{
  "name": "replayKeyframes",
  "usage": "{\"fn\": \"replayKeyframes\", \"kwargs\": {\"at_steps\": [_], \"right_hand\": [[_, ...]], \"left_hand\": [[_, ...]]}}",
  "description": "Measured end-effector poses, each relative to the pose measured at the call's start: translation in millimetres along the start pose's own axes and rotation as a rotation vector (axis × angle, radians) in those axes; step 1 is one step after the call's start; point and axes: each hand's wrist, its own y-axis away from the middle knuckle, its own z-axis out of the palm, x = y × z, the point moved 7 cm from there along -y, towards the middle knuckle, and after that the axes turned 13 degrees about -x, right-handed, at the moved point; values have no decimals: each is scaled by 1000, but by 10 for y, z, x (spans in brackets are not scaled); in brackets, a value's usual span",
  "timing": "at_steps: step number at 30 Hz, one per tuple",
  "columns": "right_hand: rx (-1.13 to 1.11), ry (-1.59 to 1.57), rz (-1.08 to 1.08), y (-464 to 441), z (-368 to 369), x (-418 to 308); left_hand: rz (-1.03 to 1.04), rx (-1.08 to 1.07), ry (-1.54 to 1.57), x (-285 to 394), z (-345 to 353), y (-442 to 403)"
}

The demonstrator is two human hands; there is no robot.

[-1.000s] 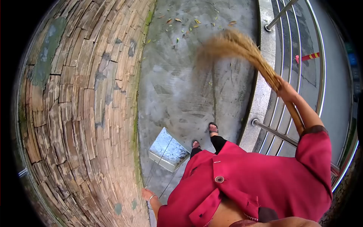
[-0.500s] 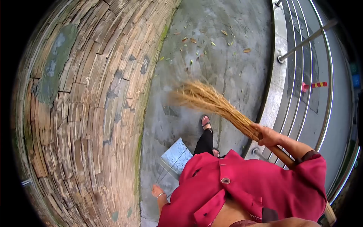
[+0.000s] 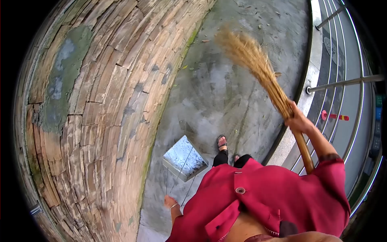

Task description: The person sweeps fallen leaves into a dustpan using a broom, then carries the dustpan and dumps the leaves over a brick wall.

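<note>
My right hand is wrapped round a straw broom where its bristles meet the wooden handle. The bristle end points forward over the pavement, and its tip is blurred by motion. At my left side, my left hand is closed on the thin wire handle of a metal dustpan. This pan hangs low in front of that hand, its pale, dark-specked inner face turned up. My sandalled foot shows just right of it.
A stacked-stone wall with a mossy foot runs along my left. On my right stand a stone kerb and a metal railing, with a red and yellow post beyond. A few leaves lie on the damp concrete ahead.
The broom has swung forward and to the right, so its bristles point farther ahead. The dustpan shows more of its inside. My view has shifted, and fewer leaves show ahead.
</note>
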Motion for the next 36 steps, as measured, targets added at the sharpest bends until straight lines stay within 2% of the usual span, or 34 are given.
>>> {"fn": "replayKeyframes", "kwargs": {"at_steps": [3, 5, 9, 11, 12, 13, 15, 19, 21, 23, 27, 29, 31, 33, 34, 36], "right_hand": [[-322, -22, 326, 506, 289, -500], [-447, 137, -1, 403, 570, -441], [-759, 412, 13, -354, 1142, -404], [-754, 429, 15, -827, 1149, -345], [-754, 447, 23, -1066, 1105, -297], [-644, 384, -57, -1270, 878, -286], [-476, 304, 54, -1567, 108, -178], [-71, 67, -63, -2376, -1686, -10], [62, 50, 155, -2620, -2376, -327], [171, 75, -56, -3085, -2860, -287], [152, -120, -99, -2730, -2949, -297], [88, -125, -118, -2214, -2766, -281], [-12, -132, -15, -1701, -2597, -335], [-140, -333, 84, -1423, -2472, -203], [-115, -349, 83, -1403, -2526, -140], [-153, -73, 141, -1476, -2526, 74]], "left_hand": [[-61, -6, 65, 12, 46, -62], [-139, -26, 172, 71, 165, 5], [-107, 19, 229, 234, 373, 197], [-258, 7, 224, 286, 490, 383], [-225, -15, 225, 335, 552, 417], [-218, -9, 221, 385, 594, 491], [-43, 83, 204, 676, 722, 721], [54, 69, 125, 1265, 1165, 1221], [80, 76, 104, 1542, 1430, 1408], [98, 64, 12, 1787, 1705, 1592], [188, -33, -153, 2167, 2199, 1644], [139, -100, -203, 2429, 2530, 1805], [132, -181, -247, 2690, 2848, 1882], [125, -262, -301, 2924, 3194, 1960], [147, -312, -327, 3036, 3393, 2015], [209, -405, -353, 3183, 3681, 1959]]}}
